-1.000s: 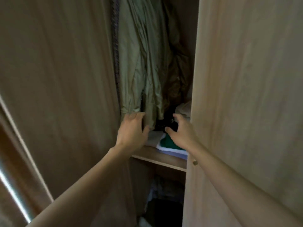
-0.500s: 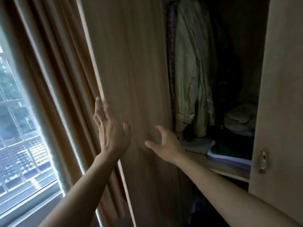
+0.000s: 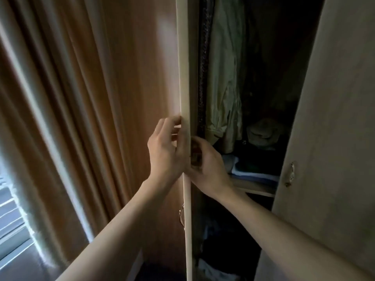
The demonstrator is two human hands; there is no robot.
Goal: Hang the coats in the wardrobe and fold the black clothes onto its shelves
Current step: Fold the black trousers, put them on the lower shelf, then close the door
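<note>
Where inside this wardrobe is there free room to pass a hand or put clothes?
Seemingly free: the dark gap between the green coat and the right door, above the folded pile. Crowded: the shelf itself, covered almost to its front edge.

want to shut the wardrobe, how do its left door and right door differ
The left door shows its pale edge, with the left hand and right hand on it; the right door shows its broad face, untouched. Left door looks orange, right door grey. Both are open, with metal handles.
</note>
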